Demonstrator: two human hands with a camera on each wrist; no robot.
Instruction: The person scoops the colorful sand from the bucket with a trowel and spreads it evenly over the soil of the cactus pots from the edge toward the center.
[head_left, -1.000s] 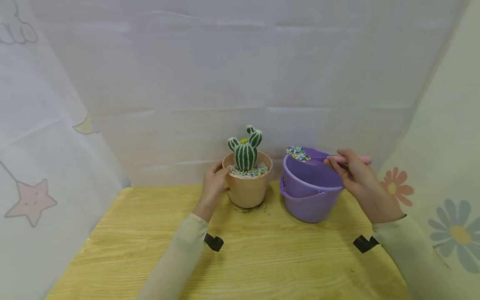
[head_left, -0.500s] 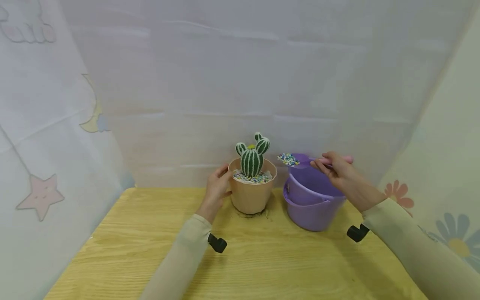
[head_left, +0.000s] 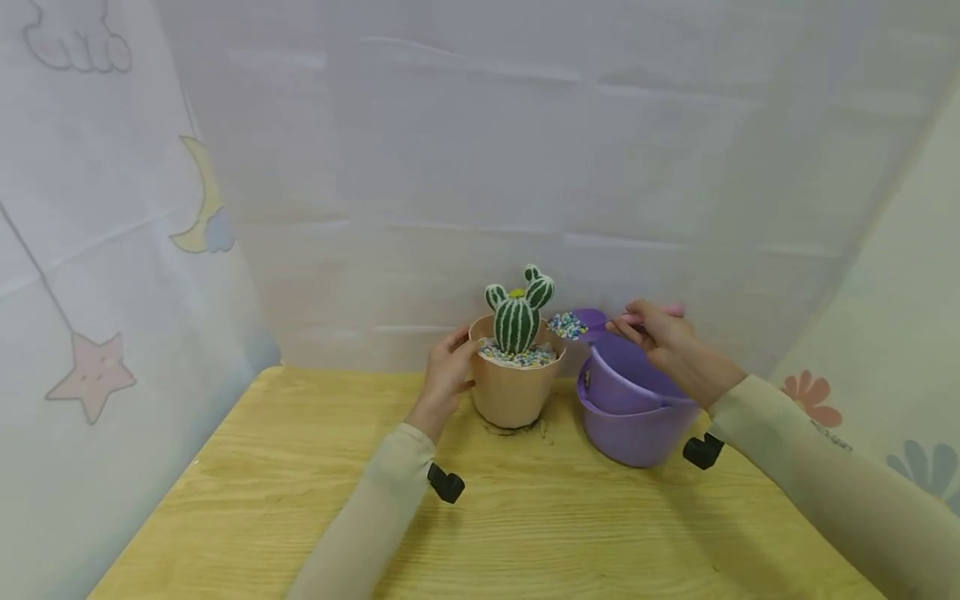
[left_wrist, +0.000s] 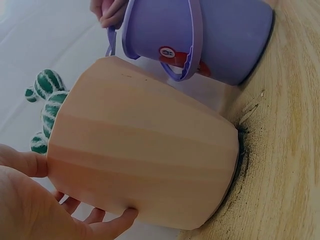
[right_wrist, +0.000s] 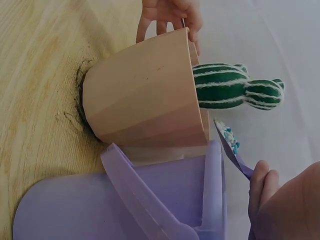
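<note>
My left hand (head_left: 448,368) grips the left side of a peach flowerpot (head_left: 510,393), its thumb at the rim and its fingers (left_wrist: 107,227) against the outer wall. In the pot stands a green and white striped cactus (head_left: 517,325) with a yellow top, among small multicoloured pebbles (head_left: 528,357). My right hand (head_left: 663,329) holds the pink handle of a small purple shovel (head_left: 589,323). Similar pebbles (right_wrist: 230,137) lie heaped on the shovel's blade, whose tip is beside the pot's right rim. Below the shovel stands a purple bucket (head_left: 637,429).
The bucket stands upright just right of the pot, its handle (left_wrist: 197,40) hanging down. Dark crumbs (left_wrist: 245,145) lie around the pot's base on the wooden table (head_left: 337,483). A pale cloth wall (head_left: 465,150) rises right behind.
The right hand has carried the loaded shovel leftward from over the bucket to the pot's right rim. The left hand keeps its hold on the pot. The head view has shifted slightly.
</note>
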